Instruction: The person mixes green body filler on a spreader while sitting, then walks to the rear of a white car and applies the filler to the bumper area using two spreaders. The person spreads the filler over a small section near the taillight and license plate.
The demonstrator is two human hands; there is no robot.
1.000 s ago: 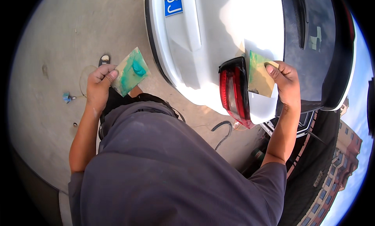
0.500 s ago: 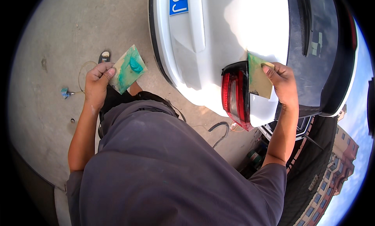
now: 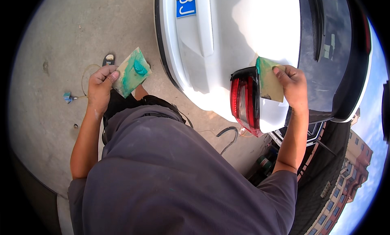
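Between thumb and fingers, my left hand [image 3: 103, 82] grips a square, cream putty spreader [image 3: 129, 78] smeared green, with a thick green blob of putty [image 3: 139, 67] on its face. Held away from the car, it hangs above the ground near my legs. A second cream putty spreader [image 3: 271, 82] is pinched in my right hand [image 3: 293, 85]. Its green-smeared edge lies against or just over the white car's rear panel [image 3: 268, 113], beside the red tail light [image 3: 245, 99]; whether it touches cannot be made out.
The car's rear window [image 3: 331, 68] and wiper [image 3: 319, 23] are right of my right hand. A blue tool [image 3: 68, 97] on a thin hose lies on the concrete floor [image 3: 44, 109]. A dark curved strip [image 3: 232, 138] lies below the tail light. Buildings [image 3: 345, 186] stand at far right.
My right hand has shifted slightly left, and its spreader now tilts differently, showing more green along its left edge. My left hand with its spreader has barely moved.
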